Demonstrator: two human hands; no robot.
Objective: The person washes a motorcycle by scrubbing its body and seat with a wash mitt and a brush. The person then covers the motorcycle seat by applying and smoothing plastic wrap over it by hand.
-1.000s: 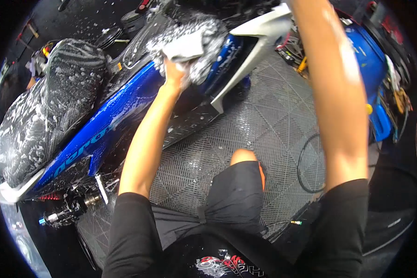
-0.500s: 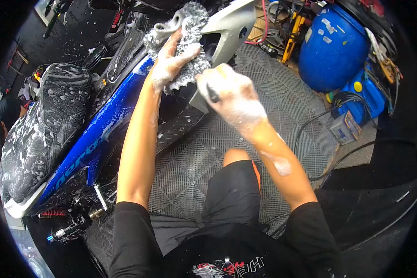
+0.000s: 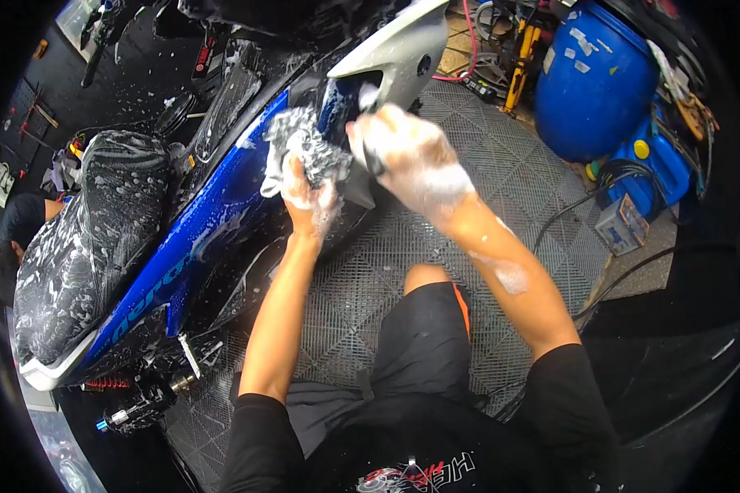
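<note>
My left hand (image 3: 311,201) grips a soapy grey and white fluffy cloth (image 3: 304,148) against the scooter's side, by the front end of the blue panel (image 3: 193,222). To its right, my foam-covered right hand (image 3: 407,156) is closed around a dark handle, with a pale, blurred head at the white front fairing (image 3: 395,53). The tool's exact shape is smeared by motion. Foam streaks the blue panel and the black seat (image 3: 99,238).
A blue barrel (image 3: 592,86) and a blue jug (image 3: 662,164) are at the upper right, near a small box (image 3: 622,226) and a black hose. Grey grated tiles (image 3: 501,189) cover the floor. Another person (image 3: 25,222) is at the far left.
My left hand and the cloth have moved down and toward me from the upper panel. My right hand has come in from the upper right to the front fairing, holding the dark-handled tool.
</note>
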